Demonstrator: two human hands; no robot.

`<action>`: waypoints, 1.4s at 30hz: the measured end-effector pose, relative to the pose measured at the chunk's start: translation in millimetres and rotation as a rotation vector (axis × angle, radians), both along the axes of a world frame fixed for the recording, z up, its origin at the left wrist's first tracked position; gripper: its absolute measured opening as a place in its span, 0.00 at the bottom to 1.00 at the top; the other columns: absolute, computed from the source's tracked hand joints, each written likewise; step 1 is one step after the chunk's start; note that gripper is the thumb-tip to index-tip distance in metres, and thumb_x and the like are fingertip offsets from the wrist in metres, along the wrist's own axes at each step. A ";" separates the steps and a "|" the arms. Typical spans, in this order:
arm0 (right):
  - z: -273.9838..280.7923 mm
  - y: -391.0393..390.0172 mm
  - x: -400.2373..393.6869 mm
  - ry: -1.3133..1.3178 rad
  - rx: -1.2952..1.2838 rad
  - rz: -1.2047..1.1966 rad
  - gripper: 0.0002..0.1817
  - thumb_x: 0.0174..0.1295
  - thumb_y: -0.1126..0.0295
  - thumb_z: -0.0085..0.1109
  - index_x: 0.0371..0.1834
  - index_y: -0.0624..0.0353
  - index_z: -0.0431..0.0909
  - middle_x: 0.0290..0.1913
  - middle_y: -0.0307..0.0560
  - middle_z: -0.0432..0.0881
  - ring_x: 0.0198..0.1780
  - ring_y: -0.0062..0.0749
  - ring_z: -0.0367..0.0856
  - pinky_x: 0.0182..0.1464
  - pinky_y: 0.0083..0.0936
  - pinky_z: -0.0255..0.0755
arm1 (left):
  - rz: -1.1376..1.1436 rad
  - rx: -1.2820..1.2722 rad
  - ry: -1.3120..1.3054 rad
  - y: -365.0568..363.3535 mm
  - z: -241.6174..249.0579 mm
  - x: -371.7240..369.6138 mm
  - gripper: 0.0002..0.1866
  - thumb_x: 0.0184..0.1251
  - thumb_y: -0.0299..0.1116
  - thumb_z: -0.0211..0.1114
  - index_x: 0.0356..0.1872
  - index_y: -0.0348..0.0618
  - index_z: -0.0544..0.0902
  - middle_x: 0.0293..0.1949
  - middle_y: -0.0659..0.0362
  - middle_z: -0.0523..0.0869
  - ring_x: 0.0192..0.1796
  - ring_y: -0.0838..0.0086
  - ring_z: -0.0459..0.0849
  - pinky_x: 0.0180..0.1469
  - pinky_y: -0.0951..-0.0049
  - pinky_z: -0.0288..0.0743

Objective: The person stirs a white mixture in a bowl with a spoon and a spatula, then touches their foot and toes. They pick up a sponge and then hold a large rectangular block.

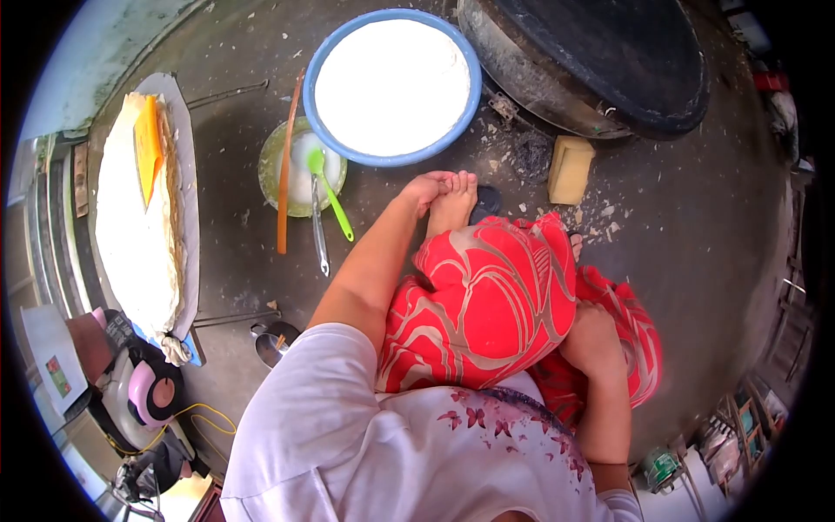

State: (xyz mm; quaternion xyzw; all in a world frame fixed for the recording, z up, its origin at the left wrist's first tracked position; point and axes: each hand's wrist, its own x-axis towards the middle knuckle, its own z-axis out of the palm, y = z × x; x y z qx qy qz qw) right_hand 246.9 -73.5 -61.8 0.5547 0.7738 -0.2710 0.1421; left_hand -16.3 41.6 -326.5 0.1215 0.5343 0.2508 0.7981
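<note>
My left hand reaches down to my bare foot, its fingers closed against the toes. My right hand lies curled on the red patterned cloth over my legs; its fingertips are hidden. Just beyond the foot stands a blue-rimmed basin filled with white powder or batter. Left of it is a greenish bowl with white liquid, a lime-green spoon and a metal-handled utensil. A long wooden stick lies across the bowl.
A large round black griddle or lid stands at top right, beside a yellowish block and scattered crumbs. At left is a long board with a stack of pale sheets and a yellow cloth. A metal cup sits near my left arm.
</note>
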 end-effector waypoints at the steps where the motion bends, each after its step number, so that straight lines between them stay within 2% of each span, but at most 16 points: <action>1: 1.9 1.2 -0.6 0.000 -0.001 0.000 0.08 0.46 0.71 0.55 0.29 0.63 0.75 0.29 0.58 0.79 0.34 0.54 0.78 0.41 0.42 0.72 | 0.012 0.035 -0.067 -0.6 3.2 1.4 0.12 0.62 0.22 0.57 0.46 0.41 0.77 0.41 0.61 0.81 0.46 0.75 0.79 0.50 0.75 0.73; 3: 4.9 3.6 -1.6 -0.095 -0.096 0.060 0.11 0.52 0.68 0.53 0.37 0.60 0.76 0.35 0.52 0.80 0.40 0.45 0.79 0.43 0.38 0.70 | 0.029 0.028 -0.052 -2.4 6.4 2.2 0.13 0.61 0.20 0.57 0.47 0.40 0.76 0.42 0.61 0.81 0.46 0.74 0.79 0.51 0.76 0.72; 5: 4.2 3.7 -1.2 -0.093 -0.094 0.064 0.11 0.52 0.68 0.53 0.37 0.60 0.76 0.35 0.52 0.80 0.40 0.45 0.79 0.43 0.38 0.70 | 0.043 0.021 -0.039 -2.5 8.2 3.0 0.14 0.60 0.18 0.57 0.48 0.39 0.76 0.42 0.61 0.80 0.46 0.74 0.79 0.53 0.77 0.71; 14: 4.1 3.7 -1.7 -0.094 -0.100 0.056 0.11 0.52 0.68 0.53 0.37 0.60 0.76 0.36 0.52 0.80 0.40 0.44 0.79 0.43 0.37 0.70 | 0.198 -0.050 -0.107 -4.5 -14.7 0.2 0.15 0.60 0.14 0.53 0.48 0.37 0.75 0.37 0.63 0.79 0.39 0.79 0.77 0.44 0.79 0.73; 20: 3.0 3.5 -1.1 -0.113 -0.123 0.058 0.11 0.52 0.69 0.54 0.37 0.60 0.76 0.37 0.52 0.80 0.41 0.44 0.79 0.44 0.37 0.70 | 0.199 -0.024 -0.036 -5.0 -3.3 0.5 0.18 0.60 0.12 0.50 0.51 0.35 0.73 0.43 0.60 0.80 0.40 0.77 0.77 0.46 0.80 0.73; 22: 2.2 3.0 -0.7 -0.107 -0.128 0.056 0.11 0.52 0.69 0.54 0.37 0.60 0.76 0.37 0.52 0.80 0.42 0.43 0.79 0.44 0.37 0.70 | 0.154 -0.036 0.097 -4.1 0.8 -0.2 0.20 0.60 0.15 0.51 0.53 0.41 0.74 0.47 0.60 0.80 0.44 0.75 0.77 0.48 0.72 0.70; 23: 1.8 2.7 -0.1 -0.102 -0.129 0.054 0.11 0.52 0.69 0.54 0.37 0.60 0.76 0.37 0.53 0.80 0.42 0.44 0.79 0.44 0.37 0.70 | 0.155 -0.038 0.099 -5.8 0.5 -1.4 0.20 0.60 0.15 0.51 0.53 0.41 0.74 0.47 0.60 0.80 0.44 0.75 0.77 0.48 0.72 0.70; 25: -0.6 1.6 1.2 -0.093 -0.127 0.054 0.11 0.52 0.69 0.54 0.37 0.60 0.76 0.37 0.53 0.80 0.42 0.44 0.79 0.44 0.37 0.70 | 0.061 -0.060 0.266 -9.1 -1.7 -6.8 0.20 0.63 0.23 0.51 0.56 0.50 0.74 0.50 0.65 0.78 0.57 0.75 0.69 0.58 0.60 0.59; 27: -4.0 -0.7 2.8 -0.049 -0.092 0.051 0.11 0.52 0.69 0.53 0.37 0.60 0.76 0.38 0.53 0.80 0.43 0.44 0.79 0.45 0.37 0.70 | 0.070 -0.065 0.260 -14.7 -25.2 -16.5 0.19 0.62 0.24 0.52 0.55 0.51 0.74 0.49 0.66 0.77 0.55 0.76 0.69 0.58 0.59 0.57; 31: 0.1 0.7 0.0 -0.054 -0.101 0.042 0.11 0.53 0.69 0.53 0.37 0.61 0.76 0.38 0.53 0.80 0.43 0.44 0.79 0.45 0.38 0.70 | 0.096 -0.115 0.289 -17.0 -32.0 -21.5 0.17 0.61 0.28 0.54 0.52 0.53 0.76 0.45 0.68 0.77 0.47 0.77 0.68 0.56 0.61 0.57; 34: 1.4 0.9 -1.4 -0.064 -0.094 0.059 0.11 0.53 0.68 0.53 0.37 0.60 0.76 0.38 0.53 0.80 0.44 0.44 0.79 0.45 0.38 0.70 | 0.089 -0.087 0.307 -17.2 -26.4 -19.0 0.16 0.62 0.29 0.53 0.51 0.55 0.77 0.45 0.68 0.76 0.46 0.76 0.68 0.55 0.62 0.58; 36: 1.8 0.3 -2.5 0.022 -0.018 0.015 0.09 0.46 0.72 0.55 0.31 0.64 0.75 0.32 0.58 0.79 0.36 0.52 0.78 0.44 0.41 0.71 | 0.073 -0.066 0.312 -16.7 -28.6 -17.3 0.16 0.62 0.30 0.54 0.52 0.55 0.77 0.45 0.68 0.77 0.47 0.76 0.68 0.55 0.62 0.58; 42: 0.4 0.1 -1.4 0.014 -0.045 0.025 0.10 0.46 0.72 0.55 0.31 0.65 0.75 0.31 0.58 0.79 0.36 0.52 0.78 0.43 0.41 0.71 | 0.041 -0.005 0.355 -14.8 -24.8 -12.4 0.19 0.63 0.29 0.54 0.56 0.55 0.74 0.47 0.64 0.77 0.53 0.74 0.69 0.55 0.60 0.60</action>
